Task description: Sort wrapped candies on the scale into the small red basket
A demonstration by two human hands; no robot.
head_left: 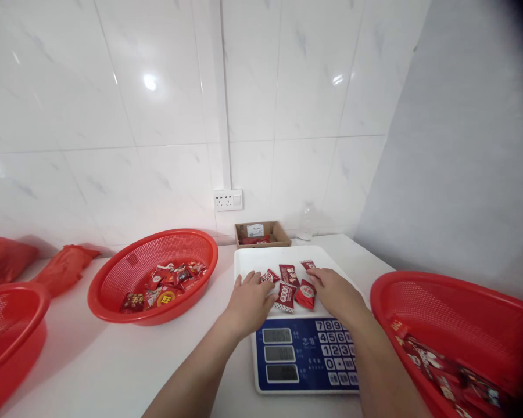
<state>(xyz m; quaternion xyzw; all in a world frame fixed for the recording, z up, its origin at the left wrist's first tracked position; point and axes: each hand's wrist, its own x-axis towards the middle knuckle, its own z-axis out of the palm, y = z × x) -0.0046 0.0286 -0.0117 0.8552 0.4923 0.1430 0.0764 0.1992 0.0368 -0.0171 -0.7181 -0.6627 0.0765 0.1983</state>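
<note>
Several red wrapped candies (285, 297) lie on the white pan (326, 259) of a digital scale with a blue keypad panel (307, 354). At the left of the pan, my left hand (249, 302) is open with fingers apart, its fingertips over a red-and-white candy (269, 276). My right hand (335, 292) reaches in from the right with fingers stretched out. Its fingertips touch a small dark red candy (307, 264) beyond them, and its thumb is close to a red candy with a pale round label (305, 294). The right forearm hides part of the keypad.
A red perforated basket (152, 235) with wrapped candies stands left of the scale; another red basket (453, 284) with candies is at the right. A red basket rim (15, 325) and red bags (67, 268) are far left. Behind the scale sits a cardboard box (282, 231).
</note>
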